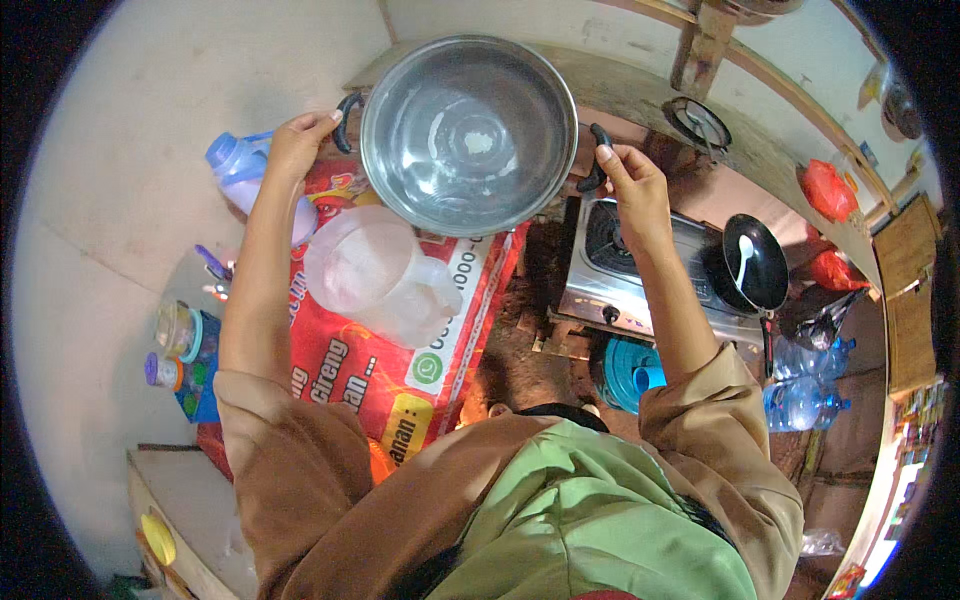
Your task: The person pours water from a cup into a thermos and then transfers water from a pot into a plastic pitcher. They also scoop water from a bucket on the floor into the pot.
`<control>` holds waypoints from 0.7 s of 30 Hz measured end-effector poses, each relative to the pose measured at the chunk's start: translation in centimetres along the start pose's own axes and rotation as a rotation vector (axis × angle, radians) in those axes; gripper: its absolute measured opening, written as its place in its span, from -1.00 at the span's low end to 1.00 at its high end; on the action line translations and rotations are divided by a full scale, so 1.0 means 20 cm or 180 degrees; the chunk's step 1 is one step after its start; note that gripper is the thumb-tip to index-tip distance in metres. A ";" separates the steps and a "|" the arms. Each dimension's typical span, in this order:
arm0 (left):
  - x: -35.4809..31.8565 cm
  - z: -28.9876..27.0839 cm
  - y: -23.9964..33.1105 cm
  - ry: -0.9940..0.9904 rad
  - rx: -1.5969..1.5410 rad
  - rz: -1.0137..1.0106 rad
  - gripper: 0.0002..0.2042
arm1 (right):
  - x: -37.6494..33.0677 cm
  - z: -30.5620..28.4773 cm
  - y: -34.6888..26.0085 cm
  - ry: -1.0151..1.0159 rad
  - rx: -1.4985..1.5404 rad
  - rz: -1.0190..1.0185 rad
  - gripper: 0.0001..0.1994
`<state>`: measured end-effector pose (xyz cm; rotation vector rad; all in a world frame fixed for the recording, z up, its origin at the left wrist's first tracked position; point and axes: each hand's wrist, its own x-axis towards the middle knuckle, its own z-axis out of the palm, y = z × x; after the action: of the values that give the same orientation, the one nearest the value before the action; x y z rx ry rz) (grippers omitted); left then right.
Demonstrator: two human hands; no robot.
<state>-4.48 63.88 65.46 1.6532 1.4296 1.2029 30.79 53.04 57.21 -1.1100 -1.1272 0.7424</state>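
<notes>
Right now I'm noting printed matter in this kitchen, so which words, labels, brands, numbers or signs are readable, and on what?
I'm not copying wording, brands or numbers; the print stands here:
Red sheet: large black letters edged in white.
White strip on it: black digits, partly hidden.
Green round sign on that strip: phone symbol.
Yellow patch on the sheet: black letters.
Red wrapper, lower right: too small and blurred.
Steel pan: no lettering visible.

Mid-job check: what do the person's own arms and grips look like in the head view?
The left sleeve and right sleeve are loose, in tan-brown tones, the left one darker above its lighter end. Both stop around the elbows, leaving the forearms uncovered. The left grip and right grip are bare hands: no gloves, watches or cables visible.
</notes>
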 end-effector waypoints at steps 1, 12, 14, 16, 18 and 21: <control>-0.01 0.05 0.03 -0.0086 -0.0002 0.0002 -0.77 | 0.00 -0.07 0.03 0.0025 -0.0102 -0.0029 -0.75; -0.12 0.80 0.28 -0.0941 0.0712 0.0171 -0.76 | -0.28 -0.87 0.12 0.0624 0.0317 0.0605 -0.76; -0.21 0.99 0.34 -0.1083 0.0768 0.0096 -0.78 | -0.33 -1.05 0.15 0.0728 0.0272 0.0622 -0.77; -0.30 1.18 0.36 -0.1096 0.0660 0.0129 -0.80 | -0.40 -1.21 0.17 0.0881 0.0360 0.0716 -0.76; -0.37 1.35 0.31 -0.1297 0.0328 0.0106 -0.82 | -0.47 -1.37 0.21 0.0995 0.0352 0.0713 -0.77; -0.53 1.63 0.32 -0.1362 0.0383 -0.0160 -0.83 | -0.60 -1.61 0.27 0.1155 0.0210 0.0796 -0.78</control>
<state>28.10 55.36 56.32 1.8096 1.2789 0.6885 58.14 34.25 47.16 -1.2831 -0.6611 0.7285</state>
